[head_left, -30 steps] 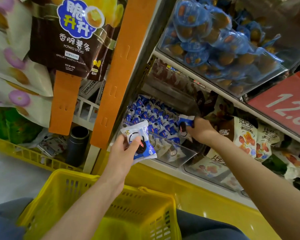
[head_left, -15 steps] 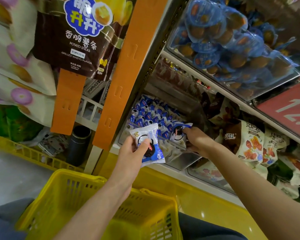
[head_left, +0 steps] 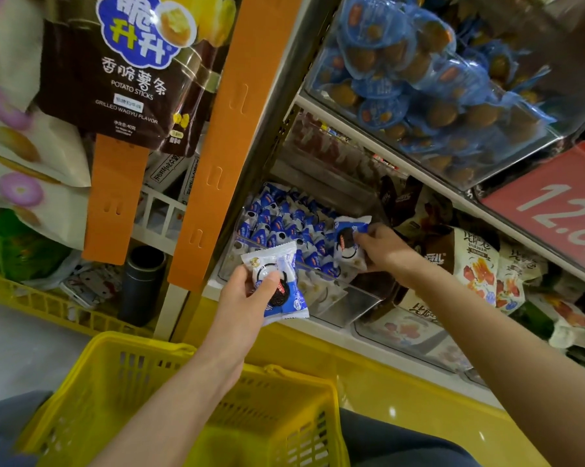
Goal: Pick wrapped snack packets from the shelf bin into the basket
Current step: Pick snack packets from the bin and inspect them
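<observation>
A clear shelf bin (head_left: 358, 299) holds several blue-and-white wrapped snack packets (head_left: 284, 227). My left hand (head_left: 247, 294) grips one such packet (head_left: 286, 298), held in front of the bin's near wall, above the yellow basket (head_left: 122, 382). My right hand (head_left: 385, 251) pinches a second packet (head_left: 346, 244) over the right side of the bin. The basket sits low in front of me, below my left forearm; its inside is mostly hidden by my arm.
An orange shelf post (head_left: 223, 146) stands left of the bin. A higher clear bin (head_left: 436, 96) of blue-wrapped snacks overhangs. Brown and white snack bags (head_left: 479, 271) lie to the right, a red price sign (head_left: 560, 210) above them. Potato stick bags (head_left: 132, 72) hang left.
My right hand has lifted its packet a little up and right, clear of the pile. My left hand keeps its packet in about the same place.
</observation>
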`<state>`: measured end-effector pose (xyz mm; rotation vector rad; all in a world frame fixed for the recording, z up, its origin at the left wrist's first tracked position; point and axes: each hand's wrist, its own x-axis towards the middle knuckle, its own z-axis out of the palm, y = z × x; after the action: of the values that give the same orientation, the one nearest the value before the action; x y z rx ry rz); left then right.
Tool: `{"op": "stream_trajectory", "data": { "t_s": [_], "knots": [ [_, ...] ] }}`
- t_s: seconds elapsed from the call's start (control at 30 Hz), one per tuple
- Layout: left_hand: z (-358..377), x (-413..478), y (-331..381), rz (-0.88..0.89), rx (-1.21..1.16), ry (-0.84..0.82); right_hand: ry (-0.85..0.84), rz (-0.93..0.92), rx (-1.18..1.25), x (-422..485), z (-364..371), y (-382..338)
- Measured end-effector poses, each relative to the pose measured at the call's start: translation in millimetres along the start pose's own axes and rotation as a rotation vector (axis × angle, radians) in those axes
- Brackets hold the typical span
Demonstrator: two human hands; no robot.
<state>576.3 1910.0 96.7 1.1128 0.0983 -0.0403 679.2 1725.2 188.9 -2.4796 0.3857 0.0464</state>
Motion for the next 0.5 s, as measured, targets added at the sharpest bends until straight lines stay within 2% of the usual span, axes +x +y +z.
{"op": "stream_trajectory", "data": {
  "t_s": [0.1,0.17,0.23,0.33,0.5],
  "knots": [
    [0.0,-0.4,1.3,-0.002,-0.002,-0.007,0.131,-0.182,-0.370,-3.0,-11.6,-7.9],
    [-0.2,-0.5,2.3,0.003,-0.001,-0.006,0.110,-0.195,-0.556,-5.1,-12.4,-10.0],
    [-0.4,-0.7,3.9,0.012,-0.002,-0.005,0.009,-0.143,-0.711,-6.0,-6.9,-10.3],
    [-1.0,-2.1,6.8,0.019,-0.007,-0.008,-0.131,-0.018,-0.704,-3.6,1.0,-8.8],
    [-2.2,-3.4,10.0,0.026,-0.012,-0.002,-0.145,0.056,-0.735,-1.6,-0.4,-8.4]
  ]
}}
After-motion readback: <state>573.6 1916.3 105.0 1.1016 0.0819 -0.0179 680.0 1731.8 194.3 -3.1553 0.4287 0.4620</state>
